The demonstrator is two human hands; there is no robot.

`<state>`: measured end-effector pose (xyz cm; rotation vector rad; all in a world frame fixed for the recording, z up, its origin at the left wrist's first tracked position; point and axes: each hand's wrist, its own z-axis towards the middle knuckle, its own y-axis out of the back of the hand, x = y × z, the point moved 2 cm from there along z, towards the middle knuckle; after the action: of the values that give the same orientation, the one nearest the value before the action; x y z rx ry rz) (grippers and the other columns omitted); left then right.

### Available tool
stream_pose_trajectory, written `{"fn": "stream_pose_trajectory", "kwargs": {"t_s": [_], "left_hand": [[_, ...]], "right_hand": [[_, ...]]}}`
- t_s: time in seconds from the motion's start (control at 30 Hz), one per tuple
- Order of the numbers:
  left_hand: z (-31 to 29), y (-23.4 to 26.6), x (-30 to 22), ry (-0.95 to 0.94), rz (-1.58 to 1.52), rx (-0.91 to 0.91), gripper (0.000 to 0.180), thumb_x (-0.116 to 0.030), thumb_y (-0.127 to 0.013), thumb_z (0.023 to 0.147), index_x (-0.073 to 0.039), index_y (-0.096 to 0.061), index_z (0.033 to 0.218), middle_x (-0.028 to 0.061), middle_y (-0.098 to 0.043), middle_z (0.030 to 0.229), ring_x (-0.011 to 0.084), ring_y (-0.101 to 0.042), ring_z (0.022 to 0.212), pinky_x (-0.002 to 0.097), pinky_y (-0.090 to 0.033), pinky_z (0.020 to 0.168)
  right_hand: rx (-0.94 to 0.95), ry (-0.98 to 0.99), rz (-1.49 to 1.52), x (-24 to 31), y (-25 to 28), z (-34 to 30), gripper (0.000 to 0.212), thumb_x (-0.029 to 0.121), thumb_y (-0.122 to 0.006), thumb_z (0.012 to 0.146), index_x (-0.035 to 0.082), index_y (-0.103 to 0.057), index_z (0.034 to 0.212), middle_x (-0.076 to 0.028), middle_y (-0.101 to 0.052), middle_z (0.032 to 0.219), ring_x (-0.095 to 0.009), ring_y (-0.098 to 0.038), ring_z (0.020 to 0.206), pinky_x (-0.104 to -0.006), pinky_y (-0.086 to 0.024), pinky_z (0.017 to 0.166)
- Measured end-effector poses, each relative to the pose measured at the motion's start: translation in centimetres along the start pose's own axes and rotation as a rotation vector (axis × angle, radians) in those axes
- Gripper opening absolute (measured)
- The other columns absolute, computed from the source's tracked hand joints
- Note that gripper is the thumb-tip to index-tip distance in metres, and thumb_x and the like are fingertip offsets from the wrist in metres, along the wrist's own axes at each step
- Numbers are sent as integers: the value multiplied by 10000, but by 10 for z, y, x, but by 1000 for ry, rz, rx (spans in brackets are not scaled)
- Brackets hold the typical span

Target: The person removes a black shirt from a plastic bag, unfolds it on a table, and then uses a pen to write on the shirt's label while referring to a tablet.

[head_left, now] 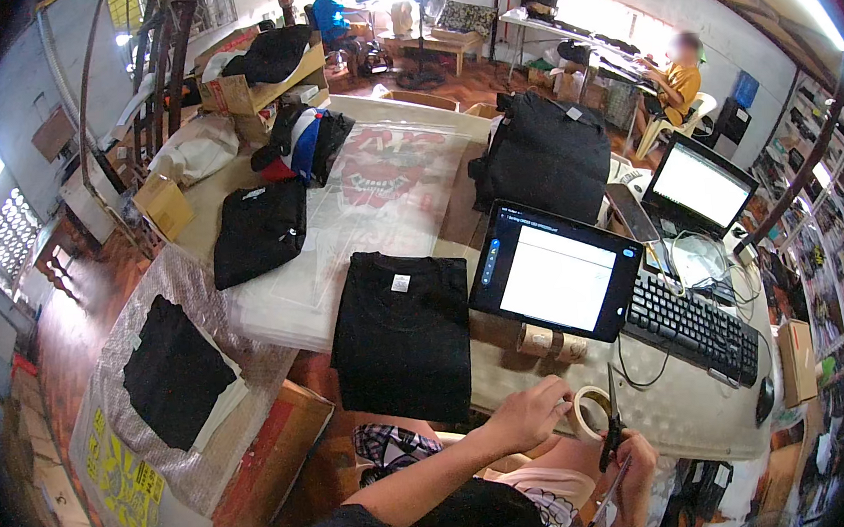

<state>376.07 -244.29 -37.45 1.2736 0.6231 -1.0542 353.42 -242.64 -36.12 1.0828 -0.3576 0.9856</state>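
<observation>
My left hand [531,417] reaches across in front of me, its fingers pinched at the near-left side of a roll of pale tape [580,418]. Whether they grip the ring or its loose end is too small to tell. My right hand [636,466] is closed around a pair of scissors [612,430], blades pointing up beside the roll. A thin, light stick-like piece [609,498] shows below that hand. On the table just beyond my left arm lies a folded black T-shirt [404,340]. A tablet [555,272] with a lit screen leans above a brown cardboard tube [551,342].
To the right are a black keyboard [691,328], a mouse [764,400], a laptop [696,184] and loose cables. More black garments [261,232] and clear plastic sheets [377,207] cover the left side. A cardboard box [269,468] stands at the near left. Two people sit farther back.
</observation>
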Motion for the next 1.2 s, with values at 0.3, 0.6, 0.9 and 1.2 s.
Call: {"fn": "stream_pose_trajectory", "kwargs": {"t_s": [0.3,0.6,0.9,1.2], "left_hand": [[4,6,-1,-209,130,65,173,-175,-510,896,-35,-500,998,168,-557,921,415,-567,808,495,-446,691],[8,12,-11,36,90,165,273,-290,-529,920,-35,-484,1007,166,-559,906,408,-573,809,488,-447,683],[2,11,-20,-232,116,-25,200,-242,-600,900,-49,-561,863,106,-579,1003,316,-608,829,427,-493,677],[-8,8,-33,-169,-174,10,203,-141,-648,864,-3,-587,1001,119,-596,1008,244,-619,726,335,-498,633]], "right_hand": [[-16,-74,15,-14,-5,1,240,-42,-637,563,17,-429,666,-175,-563,705,-347,-558,593,-364,-427,528],[21,-63,-30,10,3,15,235,-52,-639,574,1,-430,668,-192,-562,723,-350,-552,601,-365,-425,529],[38,-51,-62,5,9,12,245,-20,-652,593,5,-418,659,-177,-543,688,-318,-552,582,-349,-421,514],[55,41,-71,3,20,19,304,-96,-638,667,46,-370,644,-119,-553,663,-207,-550,585,-297,-458,540]]}}
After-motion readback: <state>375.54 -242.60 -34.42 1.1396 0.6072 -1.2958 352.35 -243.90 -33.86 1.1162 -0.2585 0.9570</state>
